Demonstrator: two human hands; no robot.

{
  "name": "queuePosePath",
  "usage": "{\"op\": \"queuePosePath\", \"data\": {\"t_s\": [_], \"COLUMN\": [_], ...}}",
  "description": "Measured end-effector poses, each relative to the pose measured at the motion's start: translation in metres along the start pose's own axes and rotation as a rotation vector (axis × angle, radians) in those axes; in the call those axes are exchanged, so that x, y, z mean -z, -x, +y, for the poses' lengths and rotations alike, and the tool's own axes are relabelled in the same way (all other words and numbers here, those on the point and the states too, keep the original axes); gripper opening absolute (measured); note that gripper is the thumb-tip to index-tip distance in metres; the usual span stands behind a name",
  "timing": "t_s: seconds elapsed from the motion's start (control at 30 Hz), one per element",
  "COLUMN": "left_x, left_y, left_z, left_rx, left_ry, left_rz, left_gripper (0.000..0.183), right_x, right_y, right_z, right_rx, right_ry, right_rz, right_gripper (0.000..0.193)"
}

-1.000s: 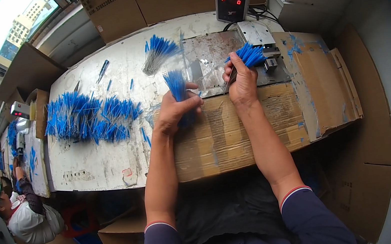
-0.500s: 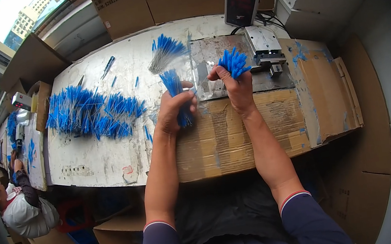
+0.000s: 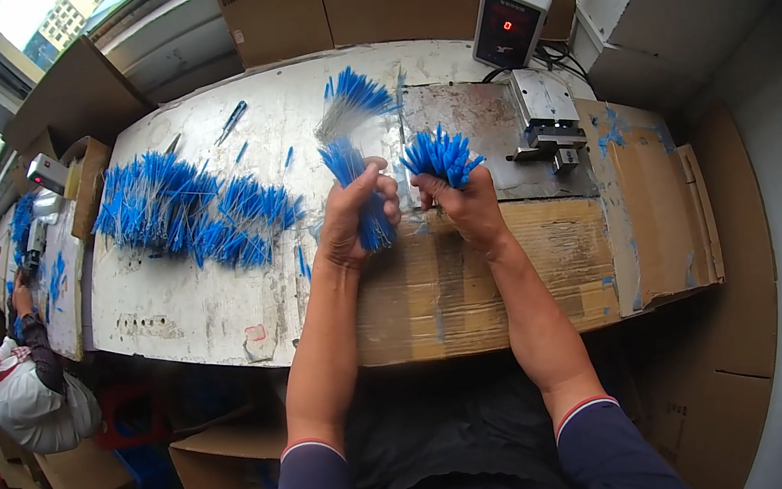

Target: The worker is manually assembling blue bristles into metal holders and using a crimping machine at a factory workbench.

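My left hand (image 3: 354, 218) is closed around a bundle of thin blue-tipped strands (image 3: 342, 159), whose blue ends stick out above and below the fist. Close beside it on the right, my right hand (image 3: 472, 210) grips a second bundle of blue-tipped strands (image 3: 439, 152), its blue ends fanned upward. The two hands are apart, above the near part of the worktable (image 3: 220, 316) and its cardboard cover (image 3: 545, 262). Just beyond my left hand lies a fanned heap of the same strands (image 3: 351, 101), pale ends toward me.
A large pile of blue-tipped strands (image 3: 158, 206) covers the table's left. A small metal machine (image 3: 549, 115) stands on a metal plate at right, with a red-digit display box (image 3: 510, 22) behind it. A pen-like tool (image 3: 232, 121) lies farther back. Another person (image 3: 23, 386) works at far left.
My right hand has moved left and slightly down with its bundle, closer to my left hand. The reading on the display box has changed. The whole view has shifted a little.
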State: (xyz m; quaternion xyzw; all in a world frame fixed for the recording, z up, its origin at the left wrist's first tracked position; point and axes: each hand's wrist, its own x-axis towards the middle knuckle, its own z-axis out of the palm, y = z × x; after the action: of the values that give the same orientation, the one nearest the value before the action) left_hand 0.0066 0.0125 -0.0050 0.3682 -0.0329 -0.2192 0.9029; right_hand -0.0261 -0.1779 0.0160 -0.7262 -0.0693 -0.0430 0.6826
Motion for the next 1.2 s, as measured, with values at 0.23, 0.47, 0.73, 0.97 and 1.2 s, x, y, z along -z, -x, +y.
{"op": "queuePosePath", "data": {"t_s": [0.23, 0.47, 0.73, 0.97, 1.2], "left_x": [-0.009, -0.009, -0.014, -0.021, -0.011], "left_y": [0.0, -0.001, 0.002, 0.004, 0.003], "left_z": [-0.002, 0.004, 0.006, -0.003, -0.005], "left_rx": [-0.146, -0.117, 0.037, 0.122, 0.188], "left_ry": [-0.16, -0.19, -0.167, -0.211, -0.458], "left_rz": [0.099, 0.047, -0.142, -0.108, -0.107], "left_gripper": [0.038, 0.06, 0.074, 0.05, 0.052], "right_x": [-0.014, -0.01, 0.0, 0.004, -0.002], "right_y": [-0.004, -0.005, -0.004, 0.0, -0.003], "right_z": [0.011, 0.026, 0.006, -0.012, 0.007], "right_rx": [0.052, -0.128, -0.166, -0.272, -0.255], "right_ry": [-0.592, -0.559, -0.452, -0.55, -0.519], "right_rz": [0.137, 0.09, 0.142, 0.017, 0.009], "right_gripper": [0.022, 0.014, 0.022, 0.024, 0.012]}}
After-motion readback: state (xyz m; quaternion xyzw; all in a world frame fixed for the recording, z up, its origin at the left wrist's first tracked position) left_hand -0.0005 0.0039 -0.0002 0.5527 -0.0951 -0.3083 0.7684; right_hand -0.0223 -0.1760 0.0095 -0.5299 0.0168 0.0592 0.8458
